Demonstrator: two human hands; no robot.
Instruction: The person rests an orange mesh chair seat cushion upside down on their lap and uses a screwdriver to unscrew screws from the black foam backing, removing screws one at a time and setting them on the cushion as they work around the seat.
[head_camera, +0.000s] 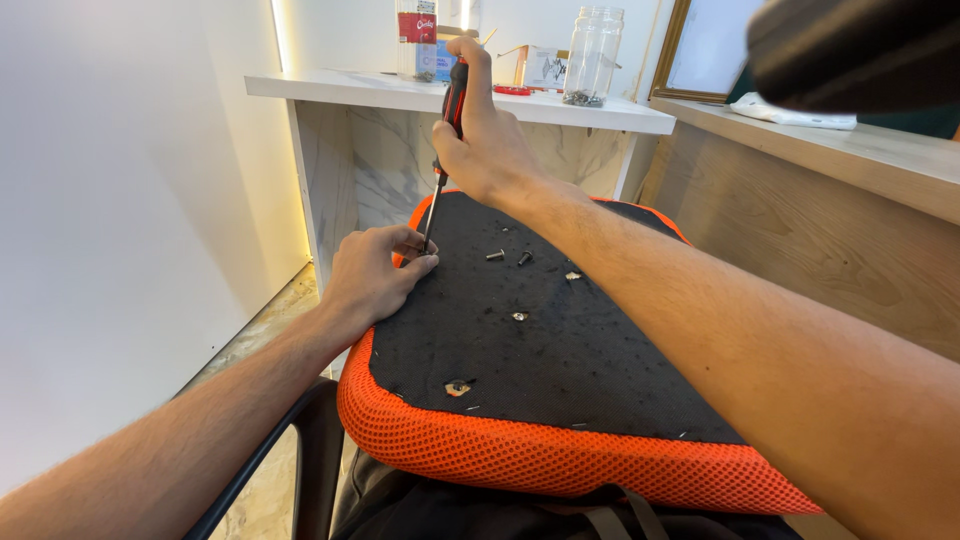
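An upturned chair seat (560, 460) lies before me, with an orange mesh rim and a black fabric underside. My right hand (485, 140) grips a screwdriver (452, 100) with a red and black handle, held upright, its tip down at the seat's far left edge. My left hand (375, 275) rests on that edge, fingers pinched around the tip of the shaft. Two loose dark screws (508, 257) lie on the black fabric just right of my left hand. Small metal-lined holes (519, 316) show in the fabric.
A white shelf (330, 88) stands behind the seat, bearing two clear jars (592, 55) with small hardware and a small box (545, 68). A wooden counter (860, 160) runs along the right. A white wall is on the left. A black chair frame (300, 440) lies below the seat.
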